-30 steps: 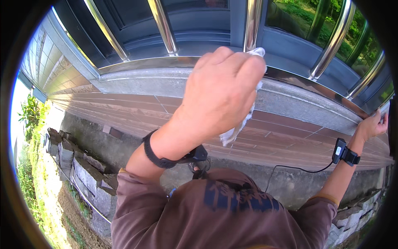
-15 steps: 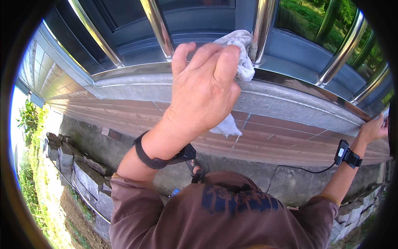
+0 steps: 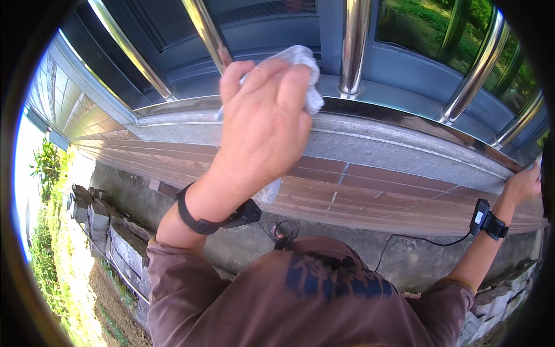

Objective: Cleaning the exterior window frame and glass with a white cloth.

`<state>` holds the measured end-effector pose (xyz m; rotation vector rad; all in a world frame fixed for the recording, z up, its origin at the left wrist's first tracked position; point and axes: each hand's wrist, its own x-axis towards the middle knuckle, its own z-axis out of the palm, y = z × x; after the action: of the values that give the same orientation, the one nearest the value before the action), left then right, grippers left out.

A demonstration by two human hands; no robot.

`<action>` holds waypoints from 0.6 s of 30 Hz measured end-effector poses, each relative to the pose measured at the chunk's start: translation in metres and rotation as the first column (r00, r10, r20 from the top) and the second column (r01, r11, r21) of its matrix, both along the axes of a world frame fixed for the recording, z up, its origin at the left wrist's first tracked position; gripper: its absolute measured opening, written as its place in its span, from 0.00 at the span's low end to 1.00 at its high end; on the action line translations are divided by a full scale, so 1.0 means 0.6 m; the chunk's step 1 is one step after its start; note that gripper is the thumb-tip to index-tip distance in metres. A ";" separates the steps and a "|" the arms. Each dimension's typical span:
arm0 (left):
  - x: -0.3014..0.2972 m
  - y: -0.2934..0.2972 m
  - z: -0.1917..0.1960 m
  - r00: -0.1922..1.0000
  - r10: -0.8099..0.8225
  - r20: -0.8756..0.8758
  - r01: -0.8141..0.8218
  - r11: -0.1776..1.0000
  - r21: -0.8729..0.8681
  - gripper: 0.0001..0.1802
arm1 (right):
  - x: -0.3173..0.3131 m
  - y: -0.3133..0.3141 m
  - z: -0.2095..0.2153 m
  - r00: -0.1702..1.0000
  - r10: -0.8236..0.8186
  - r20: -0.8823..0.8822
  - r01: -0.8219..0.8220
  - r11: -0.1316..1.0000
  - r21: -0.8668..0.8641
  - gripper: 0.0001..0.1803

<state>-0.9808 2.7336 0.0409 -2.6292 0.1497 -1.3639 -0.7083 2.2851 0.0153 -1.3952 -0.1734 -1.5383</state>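
My left hand [image 3: 263, 118] is closed on a white cloth [image 3: 312, 87], which bunches out beyond the fingers. The hand presses it on the polished metal strip along the window ledge, between two upright metal bars. A loose end of the cloth hangs below the wrist, over the brown tiles. Far to the right, my right hand [image 3: 525, 180] rests at the end of the stone ledge [image 3: 393, 144]. Its fingers curl at the picture's rim, and what they hold is hidden there.
Shiny upright bars [image 3: 354, 46] stand before the blue-grey window frame [image 3: 329, 34]. Below the ledge is a brown tiled wall [image 3: 370, 185]. Stacked stone blocks [image 3: 124, 237] line the concrete strip [image 3: 219, 248] at left. A black cable [image 3: 428, 240] hangs from the right wrist device.
My left hand has slid left along the ledge with the cloth, away from the middle bar toward the bar at its left. My right hand stays at the ledge's right end.
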 end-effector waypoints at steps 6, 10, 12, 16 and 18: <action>0.005 0.006 -0.026 0.991 -0.091 0.095 0.091 0.996 0.004 0.23 | -0.052 0.054 0.011 0.996 -0.086 -0.038 0.085 0.995 -0.046 0.23; -0.039 0.037 -0.034 0.992 0.035 0.124 -0.047 0.994 0.095 0.25 | -0.047 0.046 0.015 0.984 -0.174 0.035 0.177 0.976 -0.125 0.22; -0.065 0.057 -0.038 0.987 0.081 0.141 -0.097 0.989 0.109 0.25 | -0.050 0.058 0.018 0.987 -0.164 -0.004 0.162 0.978 -0.132 0.22; -0.092 0.095 -0.050 0.958 -0.014 0.286 0.142 0.890 -0.434 0.22 | -0.058 0.085 0.011 0.999 -0.041 -0.011 0.041 0.999 -0.001 0.18; -0.089 0.115 -0.039 0.844 -0.093 0.528 0.520 0.383 -0.763 0.20 | -0.040 0.047 0.013 0.995 -0.094 0.027 0.097 0.987 -0.129 0.17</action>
<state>-1.0345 2.8027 0.0177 -3.0437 -0.2249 -2.7574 -0.7322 2.3131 0.0231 -1.5084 -0.2259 -1.6457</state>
